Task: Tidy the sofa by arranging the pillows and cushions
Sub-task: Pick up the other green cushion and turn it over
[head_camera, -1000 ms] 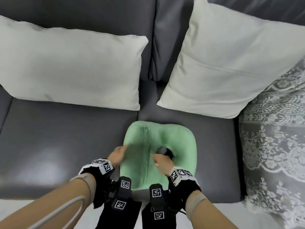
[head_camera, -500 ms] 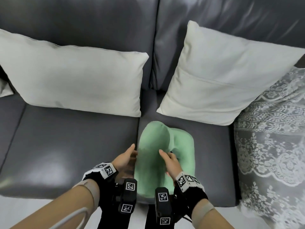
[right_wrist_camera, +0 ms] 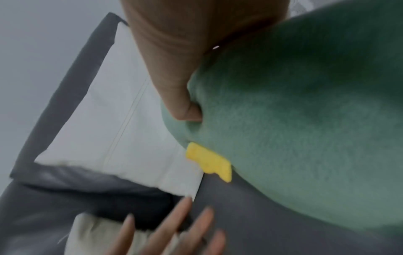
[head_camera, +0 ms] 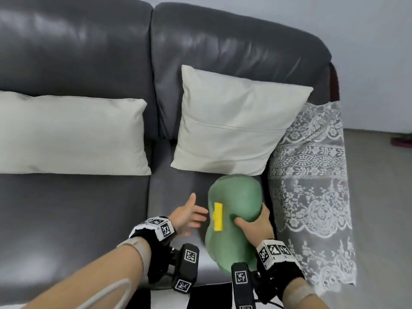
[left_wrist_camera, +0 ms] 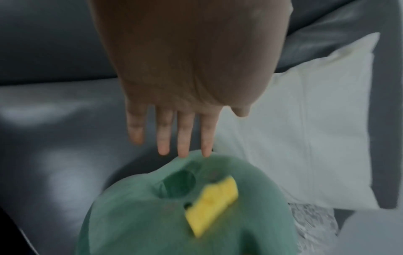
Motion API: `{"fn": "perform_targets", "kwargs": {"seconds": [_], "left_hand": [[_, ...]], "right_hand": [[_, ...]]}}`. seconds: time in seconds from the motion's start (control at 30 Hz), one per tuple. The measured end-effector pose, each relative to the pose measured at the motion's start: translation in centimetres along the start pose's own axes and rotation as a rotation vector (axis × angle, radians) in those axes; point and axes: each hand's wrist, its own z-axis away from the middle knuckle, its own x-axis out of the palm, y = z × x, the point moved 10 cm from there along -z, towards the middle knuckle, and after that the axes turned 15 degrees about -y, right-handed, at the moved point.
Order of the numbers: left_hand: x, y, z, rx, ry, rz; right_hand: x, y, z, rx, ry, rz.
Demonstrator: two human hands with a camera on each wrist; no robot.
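A green plush cushion [head_camera: 234, 210] with a yellow tab [head_camera: 218, 216] is lifted off the dark grey sofa seat [head_camera: 73, 215], standing on edge near the right end. My right hand [head_camera: 254, 221] grips its right side, thumb pressed into the plush [right_wrist_camera: 185, 107]. My left hand [head_camera: 189, 214] is open just left of the cushion [left_wrist_camera: 196, 215], fingers [left_wrist_camera: 185, 138] straight and spread, fingertips close to its edge. Two cream pillows lean on the backrest: a long one [head_camera: 71, 134] at left and a square one [head_camera: 236, 123] at right.
A white lace cover [head_camera: 312, 192] drapes the sofa's right armrest, right beside the green cushion. Grey floor [head_camera: 379, 197] and a pale wall [head_camera: 367, 41] lie beyond it. The left seat cushion is bare leather.
The green cushion has been lifted from the seat, turned over so the yellow tab shows, and moved right. My left hand has let go and opened; my right hand now holds it alone.
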Motion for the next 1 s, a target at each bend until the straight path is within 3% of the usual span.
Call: {"fn": "perform_targets", "kwargs": {"seconds": [0.1, 0.23, 0.4, 0.57, 0.77, 1.0], "left_hand": [[0.6, -0.2, -1.9, 0.01, 0.133, 0.065], [3.7, -2.1, -6.1, -0.041, 0.199, 0.17], [9.0, -1.9, -11.1, -0.097, 0.2, 0.132], [12.3, 2.1, -13.9, -0.044, 0.219, 0.062], [15.9, 4.4, -16.9, -0.051, 0.136, -0.102], [15.9, 3.9, -16.6, -0.1, 0.165, -0.041]], "right_hand": [[-4.5, 2.3, -2.2, 0.009, 0.0, -0.01], [-8.1, 5.3, -4.3, 0.037, -0.046, 0.06], [-13.2, 5.7, -7.3, 0.011, -0.095, 0.043], [-18.4, 5.1, -10.1, -0.02, -0.121, 0.021], [-18.6, 5.7, -11.3, -0.025, -0.111, 0.117], [-18.8, 5.4, -10.9, -0.007, -0.14, 0.127]]}}
